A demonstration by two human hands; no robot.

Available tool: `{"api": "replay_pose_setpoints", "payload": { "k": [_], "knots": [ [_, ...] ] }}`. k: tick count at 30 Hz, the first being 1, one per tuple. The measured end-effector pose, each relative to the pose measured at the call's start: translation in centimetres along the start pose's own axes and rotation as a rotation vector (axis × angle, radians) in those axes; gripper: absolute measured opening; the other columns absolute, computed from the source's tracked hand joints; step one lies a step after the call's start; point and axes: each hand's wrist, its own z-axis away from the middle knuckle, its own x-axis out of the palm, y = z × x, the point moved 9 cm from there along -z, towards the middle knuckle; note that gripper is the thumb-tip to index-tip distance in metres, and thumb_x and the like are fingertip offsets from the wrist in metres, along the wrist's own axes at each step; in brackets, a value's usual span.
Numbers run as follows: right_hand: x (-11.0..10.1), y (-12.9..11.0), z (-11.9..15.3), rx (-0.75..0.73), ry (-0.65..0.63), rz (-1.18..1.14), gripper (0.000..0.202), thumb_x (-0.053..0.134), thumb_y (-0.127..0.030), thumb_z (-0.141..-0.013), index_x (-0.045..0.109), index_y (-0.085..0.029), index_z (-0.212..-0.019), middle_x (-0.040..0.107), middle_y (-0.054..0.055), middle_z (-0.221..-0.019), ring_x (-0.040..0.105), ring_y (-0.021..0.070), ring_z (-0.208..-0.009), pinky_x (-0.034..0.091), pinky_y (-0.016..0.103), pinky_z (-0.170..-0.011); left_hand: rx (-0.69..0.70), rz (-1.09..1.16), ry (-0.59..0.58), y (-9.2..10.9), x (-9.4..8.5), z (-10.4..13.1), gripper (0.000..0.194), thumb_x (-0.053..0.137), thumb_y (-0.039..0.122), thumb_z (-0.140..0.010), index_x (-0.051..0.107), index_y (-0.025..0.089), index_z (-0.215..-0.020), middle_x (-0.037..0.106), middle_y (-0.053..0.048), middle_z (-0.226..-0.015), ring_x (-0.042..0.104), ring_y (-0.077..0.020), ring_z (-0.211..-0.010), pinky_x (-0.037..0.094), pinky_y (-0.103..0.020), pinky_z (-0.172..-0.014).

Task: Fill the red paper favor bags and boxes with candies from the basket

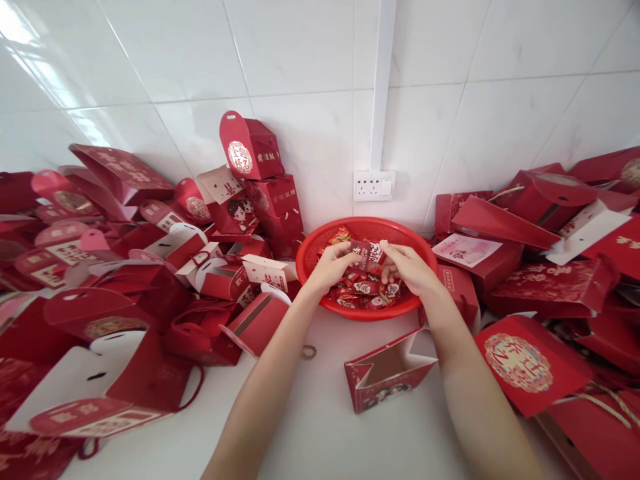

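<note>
Packets (361, 253) touch left hand (330, 268) and right hand (409, 268).

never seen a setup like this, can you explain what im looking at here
There is no machine: these are a person's bare hands, seen from a camera worn on their head, looking forward and down. On the white surface, by a tiled wall, a red basket holds small wrapped packets. The left hand holds a dark red packet; whether the right hand grips one is unclear. An open box stands nearer, with red boxes heaped on both sides.
</note>
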Motion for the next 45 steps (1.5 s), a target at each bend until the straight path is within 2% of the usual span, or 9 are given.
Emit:
{"api": "replay_pose_setpoints", "payload": {
  "k": [7,12,17,21,24,27,30,34,45],
  "knots": [
    [0.4,0.1,0.1,0.034,-0.119,-0.13,0.018,0.079,-0.03,-0.075,0.073,-0.015,-0.083,0.075,0.006,-0.071,0.066,0.014,-0.056,0.051,0.022,-0.052,0.006,0.024,0.01,-0.1,-0.2,0.0,0.025,0.074,0.031,-0.066,0.073,0.015,-0.085,0.073,-0.002,-0.081,0.064,-0.0171,-0.078,0.05,-0.028,-0.079],
    [-1.4,-0.9,-0.1,-0.143,0.041,-0.249,0.034,0.088,-0.023,-0.051,0.074,-0.02,-0.081,0.074,-0.001,-0.077,0.067,0.0141,-0.063,0.055,0.026,-0.06,-0.014,0.032,0.093,-0.7,-1.0,-0.2,0.028,0.075,0.031,-0.068,0.069,0.014,-0.089,0.068,0.0,-0.078,0.063,-0.0156,-0.075,0.051,-0.028,-0.075],
    [0.2,-0.8,0.1,-0.134,-0.098,-0.069,0.034,0.088,-0.03,-0.054,0.074,-0.018,-0.084,0.074,0.002,-0.079,0.066,0.0156,-0.063,0.053,0.026,-0.055,0.054,-0.099,0.008,0.2,-0.3,0.2,0.031,0.079,0.039,-0.069,0.059,0.015,-0.069,0.057,0.004,-0.068,0.056,-0.0123,-0.068,0.048,-0.025,-0.071],
    [1.1,-0.8,0.4,-0.135,-0.17,-0.01,0.035,0.088,-0.036,-0.057,0.075,-0.018,-0.084,0.073,0.001,-0.074,0.064,0.0154,-0.06,0.052,0.027,-0.055,0.035,-0.106,-0.047,0.1,0.2,0.4,0.039,0.084,0.038,-0.066,0.068,0.014,-0.093,0.066,0.0,-0.077,0.063,-0.0161,-0.077,0.05,-0.028,-0.077],
    [0.3,-1.2,0.2,-0.174,-0.082,-0.044,0.035,0.091,-0.033,-0.051,0.074,-0.017,-0.077,0.074,0.002,-0.076,0.068,0.0175,-0.071,0.054,0.029,-0.069,0.002,-0.067,-0.026,-0.6,-0.1,0.1,0.055,0.081,0.035,-0.07,0.063,0.014,-0.117,0.072,-0.004,-0.088,0.067,-0.018,-0.084,0.052,-0.03,-0.082],
    [-2.0,-0.6,-0.3,-0.162,0.155,-0.161,0.034,0.09,-0.033,-0.049,0.072,-0.018,-0.074,0.075,0.002,-0.076,0.069,0.0188,-0.075,0.055,0.03,-0.072,0.002,-0.186,-0.052,-1.4,0.1,-0.1,0.038,0.069,0.034,-0.081,0.065,0.014,-0.114,0.074,-0.008,-0.1,0.069,-0.0202,-0.091,0.053,-0.033,-0.086],
    [-3.4,0.0,-0.4,-0.144,0.296,-0.225,0.029,0.084,-0.035,-0.055,0.067,-0.02,-0.073,0.074,0.001,-0.075,0.069,0.019,-0.073,0.055,0.029,-0.064,0.027,-0.539,-0.231,-2.3,1.7,0.0,0.023,0.065,0.028,-0.082,0.074,0.016,-0.1,0.076,-0.01,-0.107,0.069,-0.0239,-0.1,0.05,-0.036,-0.095],
    [-3.4,0.0,-0.3,-0.121,0.281,-0.26,0.028,0.083,-0.029,-0.054,0.067,-0.021,-0.075,0.074,0.002,-0.079,0.069,0.02,-0.075,0.059,0.031,-0.063,-0.002,-0.885,-0.522,-4.1,4.0,0.8,0.042,0.072,0.018,-0.07,0.075,0.019,-0.111,0.073,-0.01,-0.123,0.067,-0.0289,-0.111,0.048,-0.036,-0.1],
    [-3.0,-0.5,0.0,-0.103,0.26,-0.293,0.01,0.068,-0.028,-0.056,0.064,-0.02,-0.059,0.073,0.006,-0.066,0.063,0.0178,-0.062,0.039,0.022,-0.042,-0.054,-1.053,-0.523,-4.9,3.9,0.4,0.022,0.079,0.016,-0.054,0.074,0.022,-0.075,0.072,-0.001,-0.075,0.065,-0.0218,-0.072,0.046,-0.025,-0.062]
  ]
}}
